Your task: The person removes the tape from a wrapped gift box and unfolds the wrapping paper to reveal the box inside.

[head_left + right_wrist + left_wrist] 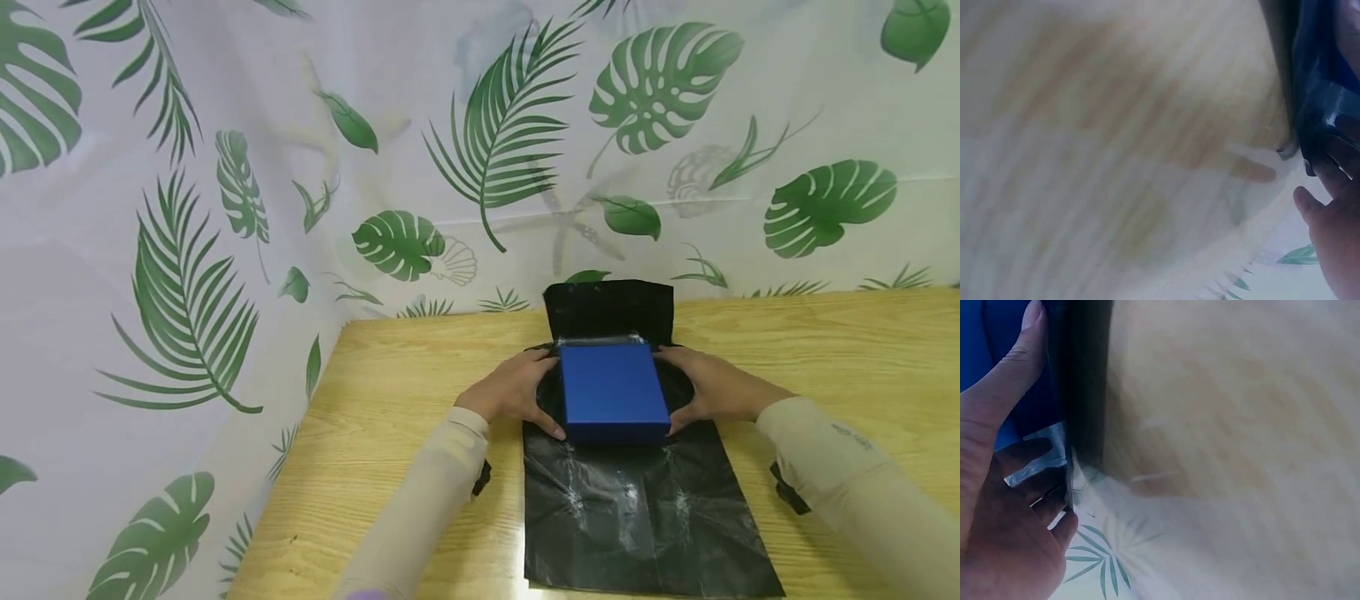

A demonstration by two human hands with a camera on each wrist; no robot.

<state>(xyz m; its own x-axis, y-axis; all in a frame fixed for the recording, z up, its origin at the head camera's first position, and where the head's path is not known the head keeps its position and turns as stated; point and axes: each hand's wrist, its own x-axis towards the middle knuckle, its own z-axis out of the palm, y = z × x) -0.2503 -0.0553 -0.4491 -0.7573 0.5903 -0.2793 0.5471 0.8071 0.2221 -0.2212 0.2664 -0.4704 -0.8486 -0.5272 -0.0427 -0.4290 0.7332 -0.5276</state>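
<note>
A flat blue box (615,383) lies on a sheet of black plastic (645,517), which looks like a mailing bag. My left hand (517,390) holds the box's left side, thumb at the near corner and fingers toward the far corner. On the opposite side my right hand (712,387) grips it the same way. Behind the box, a black flap (611,310) stands up. In the left wrist view the thumb lies along the blue side, and a shiny clear strip (1044,453) shows by the fingers. The right fingertips are partly cut off in the right wrist view.
The plastic lies on a light wooden table (390,400). A white cloth with green leaf prints (517,133) hangs behind the table and along its left side. Beige sleeves (427,500) cover both forearms, with dark wrist gear underneath.
</note>
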